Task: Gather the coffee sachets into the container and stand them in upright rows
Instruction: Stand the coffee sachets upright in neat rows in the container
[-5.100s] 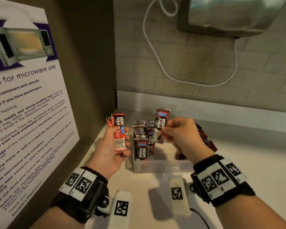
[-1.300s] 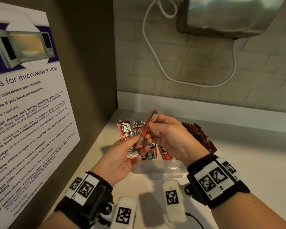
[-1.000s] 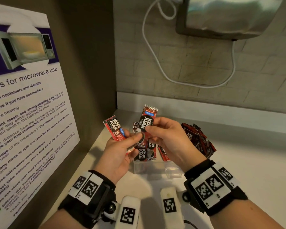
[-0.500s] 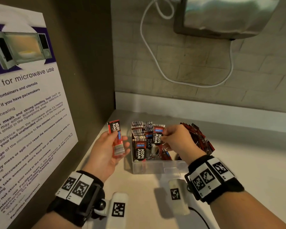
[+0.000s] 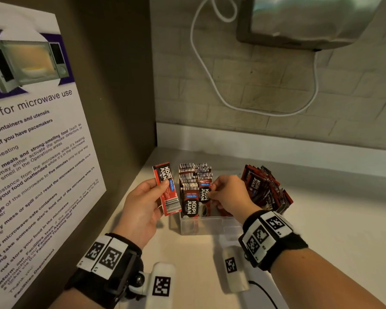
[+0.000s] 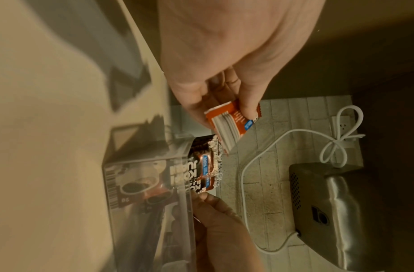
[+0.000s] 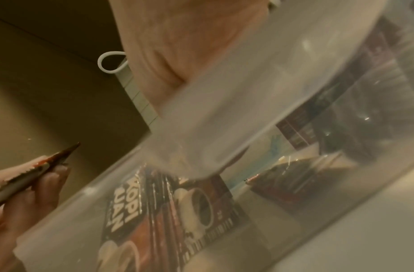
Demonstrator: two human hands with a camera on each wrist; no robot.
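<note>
A clear plastic container (image 5: 206, 227) stands on the counter with rows of upright red-and-black coffee sachets (image 5: 194, 175) along its left side. My right hand (image 5: 213, 192) reaches into it and pinches one sachet (image 5: 203, 194) upright at the front of the second row. Just left of the container, my left hand (image 5: 163, 190) grips a small stack of sachets (image 5: 168, 190) upright. The left wrist view shows that stack (image 6: 231, 125) between thumb and fingers, above the container (image 6: 142, 193). The right wrist view is mostly the blurred container wall (image 7: 247, 128), with sachets (image 7: 154, 202) behind it.
A loose pile of sachets (image 5: 265, 188) lies on the counter right of the container. A wall with a microwave poster (image 5: 31, 152) stands close on the left. A metal appliance (image 5: 310, 18) with a white cable (image 5: 210, 70) hangs on the brick wall behind.
My right hand took one sachet from the left hand's stack and lowered it into the container. My left hand drew back to the left with the remaining stack.
</note>
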